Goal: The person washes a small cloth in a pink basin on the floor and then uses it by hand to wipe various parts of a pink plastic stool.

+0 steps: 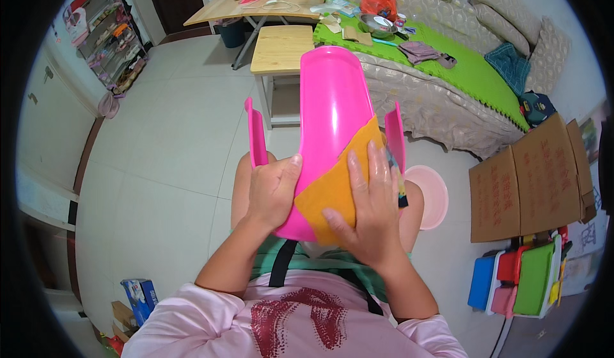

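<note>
A glossy pink plastic piece (332,95), long and curved with upright side parts, rests on or just above my lap; its exact kind is unclear. My left hand (274,191) is closed around its left edge, thumb on top. Over its lower right part lies an orange-yellow cloth (326,198). My right hand (371,207) presses flat on this cloth, fingers stretched out and slightly apart. A small dark, multicoloured patch (401,191) shows beside the right fingers, mostly hidden.
Ahead stand a low wooden bench (281,47) and a folding table (256,14). A sofa with a green mat (441,70) holds a metal bowl (376,23). Right: a pale pink basin (430,195), a cardboard box (531,172), coloured bins (534,281). A shoe rack (112,38) stands far left.
</note>
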{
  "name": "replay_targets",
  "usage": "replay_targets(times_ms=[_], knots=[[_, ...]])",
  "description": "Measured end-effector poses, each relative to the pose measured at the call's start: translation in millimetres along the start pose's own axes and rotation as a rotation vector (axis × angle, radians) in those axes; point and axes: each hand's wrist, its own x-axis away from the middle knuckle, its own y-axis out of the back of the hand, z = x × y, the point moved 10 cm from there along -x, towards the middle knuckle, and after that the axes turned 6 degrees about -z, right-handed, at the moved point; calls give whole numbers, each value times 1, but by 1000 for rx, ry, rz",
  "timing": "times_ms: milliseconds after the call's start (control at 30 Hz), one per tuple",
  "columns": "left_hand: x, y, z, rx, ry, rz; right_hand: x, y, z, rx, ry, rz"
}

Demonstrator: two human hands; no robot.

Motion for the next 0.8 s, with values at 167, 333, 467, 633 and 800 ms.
replay_targets(times_ms=[167, 333, 467, 633, 800], knots=[[1, -7, 1, -41, 14, 232, 24, 2, 26, 23, 38, 1], [-2, -12, -13, -106, -80, 245, 20, 8, 23, -12, 127, -35], [-4, -16, -11, -90, -21, 244, 3, 11, 3, -102, 107, -3], [0, -21, -27, -88, -59, 208, -3, 21, -14, -166, 104, -59], [-7, -19, -30, -80, -26, 217, -3, 23, -11, -136, 108, -46]])
